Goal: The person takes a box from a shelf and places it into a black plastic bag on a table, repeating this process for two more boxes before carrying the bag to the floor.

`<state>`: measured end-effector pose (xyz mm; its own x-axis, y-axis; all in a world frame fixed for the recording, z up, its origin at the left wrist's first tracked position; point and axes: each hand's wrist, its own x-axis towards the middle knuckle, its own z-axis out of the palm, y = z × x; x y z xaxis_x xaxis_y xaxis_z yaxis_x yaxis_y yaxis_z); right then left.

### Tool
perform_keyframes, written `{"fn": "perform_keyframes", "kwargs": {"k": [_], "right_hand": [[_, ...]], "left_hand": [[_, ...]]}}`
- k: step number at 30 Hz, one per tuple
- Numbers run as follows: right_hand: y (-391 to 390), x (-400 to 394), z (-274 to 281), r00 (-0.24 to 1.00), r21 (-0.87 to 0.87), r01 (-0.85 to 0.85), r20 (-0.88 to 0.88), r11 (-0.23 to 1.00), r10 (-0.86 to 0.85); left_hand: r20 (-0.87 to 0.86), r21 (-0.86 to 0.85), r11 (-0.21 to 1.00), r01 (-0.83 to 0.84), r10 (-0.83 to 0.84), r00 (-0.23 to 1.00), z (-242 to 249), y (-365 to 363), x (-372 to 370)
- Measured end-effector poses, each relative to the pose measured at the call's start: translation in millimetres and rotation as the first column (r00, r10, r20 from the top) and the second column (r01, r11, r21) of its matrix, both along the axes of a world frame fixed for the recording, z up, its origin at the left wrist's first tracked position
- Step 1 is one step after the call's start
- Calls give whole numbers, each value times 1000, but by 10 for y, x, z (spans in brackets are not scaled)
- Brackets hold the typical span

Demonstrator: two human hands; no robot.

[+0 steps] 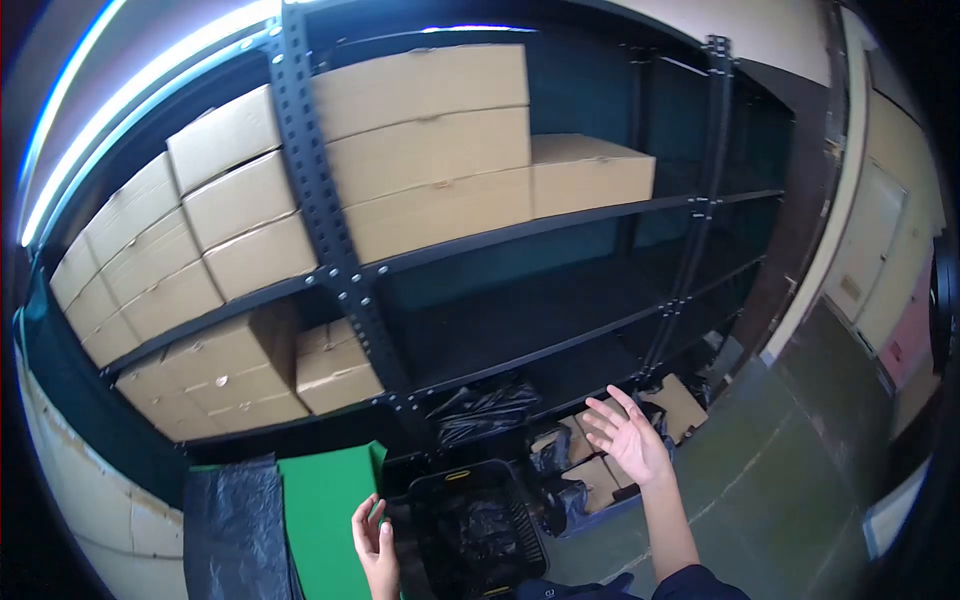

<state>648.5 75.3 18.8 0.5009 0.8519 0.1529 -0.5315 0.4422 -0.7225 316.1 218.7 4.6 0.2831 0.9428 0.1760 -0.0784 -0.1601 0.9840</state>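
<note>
My right hand point(630, 440) is raised with its fingers spread and nothing in it, in front of the lower shelf and the wrapped boxes on the floor. My left hand point(374, 540) is lower, at the bottom middle, with its fingers slightly curled and apart; it holds nothing I can see. Close to the left hand are a green sheet point(328, 510) and a black plastic crate point(535, 545) with black plastic inside. Several brown cardboard boxes point(430, 135) stand stacked on the shelves beyond both hands.
A dark metal shelving rack point(345, 265) spans the view. One lone box point(595, 180) sits right of the tall stack. Black plastic sheeting point(232, 530) lies beside the green sheet. Opened cartons with black plastic point(595, 485) are on the floor. A doorway point(870, 230) opens at the right.
</note>
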Motion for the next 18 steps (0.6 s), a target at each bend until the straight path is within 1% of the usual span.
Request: {"fn": "perform_keyframes", "kwargs": {"k": [2,5,8,9,10,12,13,14,15,16,17,18], "right_hand": [[-150,140,113,1000,11,20,5,1000,-20],[-202,383,319,998,13,-12,-60,1000,13],[-85,659,517,977,13,-72,-200,997,73],[-28,769,592,975,-3,-85,-204,996,82],[43,887,674,968,-24,-83,-238,996,75],[216,1178,801,965,-88,-45,-260,995,20],[320,1362,825,976,-126,23,-213,992,-50],[424,1558,822,987,-137,139,-61,981,-149],[509,1689,902,959,-133,273,116,953,-259],[614,1819,1001,888,-104,400,288,910,-358],[734,1947,1118,769,-49,531,448,846,-457],[839,2099,1241,610,30,640,587,768,-532]], "left_hand": [[-17,22,999,30,-30,999,-37,33,125],[-27,55,997,50,-48,998,-141,49,245],[8,-20,997,72,-72,997,-262,24,309],[-5,-41,996,77,-77,997,-268,9,340],[-32,-34,994,107,-108,994,-297,33,355],[0,-62,994,87,-87,996,-308,43,431],[11,-29,995,98,-98,995,-333,57,470],[19,6,994,108,-108,994,-367,74,497],[27,43,992,116,-117,993,-399,91,545],[20,53,994,91,-92,996,-434,94,617],[15,60,996,63,-64,998,-481,80,703],[13,63,997,32,-33,999,-534,51,808]]}}
